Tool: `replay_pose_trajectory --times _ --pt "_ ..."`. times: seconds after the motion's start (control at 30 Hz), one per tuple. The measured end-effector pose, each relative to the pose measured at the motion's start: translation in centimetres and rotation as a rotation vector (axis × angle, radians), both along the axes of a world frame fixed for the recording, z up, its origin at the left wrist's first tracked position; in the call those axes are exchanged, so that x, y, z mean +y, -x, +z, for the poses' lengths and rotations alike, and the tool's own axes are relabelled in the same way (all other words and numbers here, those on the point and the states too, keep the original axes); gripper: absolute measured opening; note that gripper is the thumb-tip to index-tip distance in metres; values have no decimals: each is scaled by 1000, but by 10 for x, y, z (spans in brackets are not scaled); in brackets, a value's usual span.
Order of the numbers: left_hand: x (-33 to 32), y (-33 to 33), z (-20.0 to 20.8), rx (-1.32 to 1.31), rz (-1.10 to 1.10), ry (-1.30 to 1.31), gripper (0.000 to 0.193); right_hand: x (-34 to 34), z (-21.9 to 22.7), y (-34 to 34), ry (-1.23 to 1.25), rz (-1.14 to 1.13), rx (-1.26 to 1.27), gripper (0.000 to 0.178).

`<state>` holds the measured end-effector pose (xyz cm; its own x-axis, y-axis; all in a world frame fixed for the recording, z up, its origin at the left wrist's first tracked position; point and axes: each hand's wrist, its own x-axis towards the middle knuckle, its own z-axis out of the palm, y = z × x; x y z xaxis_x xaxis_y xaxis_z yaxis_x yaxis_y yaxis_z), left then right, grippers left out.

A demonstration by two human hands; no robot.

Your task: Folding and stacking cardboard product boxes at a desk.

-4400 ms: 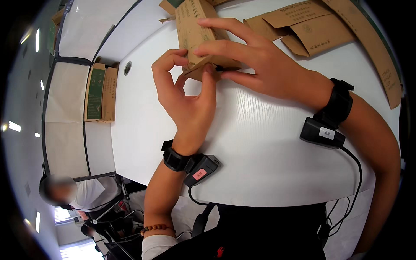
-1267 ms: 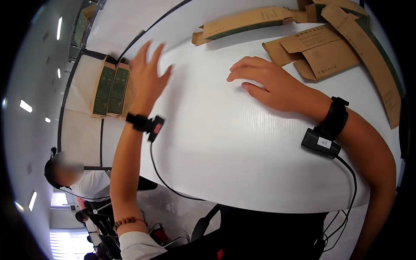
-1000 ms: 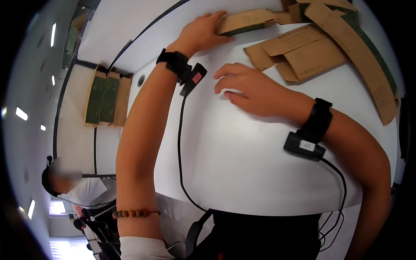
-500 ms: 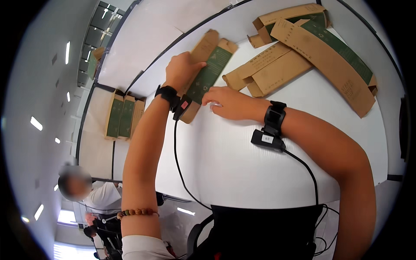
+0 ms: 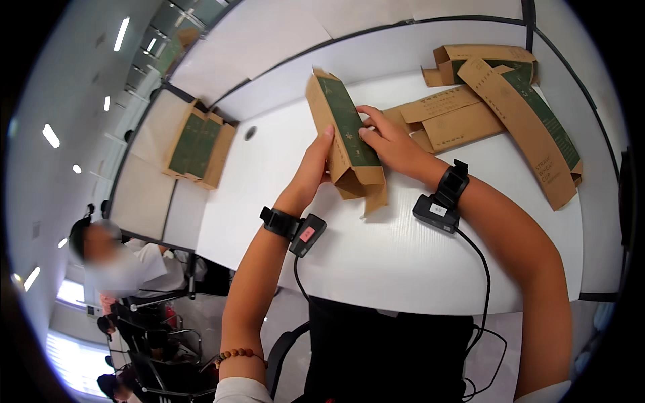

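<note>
A long brown cardboard box (image 5: 349,131) with a green printed panel is held up over the white table, opened out into a hollow shape. Its near end gapes, and a loose flap hangs down from it. My left hand (image 5: 311,166) grips the box along its left side, thumb against the side wall. From the right, my right hand (image 5: 395,142) holds the opposite side, fingers bent at the green panel. Both wrists carry black straps with small cabled modules.
At the back right of the white table (image 5: 322,262) lie a flattened carton (image 5: 463,121), a long flat carton (image 5: 531,141) on top of others, and a partly opened box (image 5: 450,57). Several boxes (image 5: 201,144) stand at the left edge. Partition panels border the table. A person (image 5: 127,265) sits at left.
The flat carton has been lifted off the table and squared into a hollow box. It has moved nearer, and both hands now hold its sides.
</note>
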<state>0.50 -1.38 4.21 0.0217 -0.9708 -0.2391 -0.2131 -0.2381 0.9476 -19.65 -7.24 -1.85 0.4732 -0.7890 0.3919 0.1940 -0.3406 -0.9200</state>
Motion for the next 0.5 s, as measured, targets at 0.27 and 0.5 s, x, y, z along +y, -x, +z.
replay_pose_trajectory --times 0.27,0.5 --pt "-4 -7 -29 373 -306 272 76 12 21 -6 -46 -15 34 57" --pt "-15 -19 -23 626 -284 124 71 11 18 3 -88 -67 62 70"
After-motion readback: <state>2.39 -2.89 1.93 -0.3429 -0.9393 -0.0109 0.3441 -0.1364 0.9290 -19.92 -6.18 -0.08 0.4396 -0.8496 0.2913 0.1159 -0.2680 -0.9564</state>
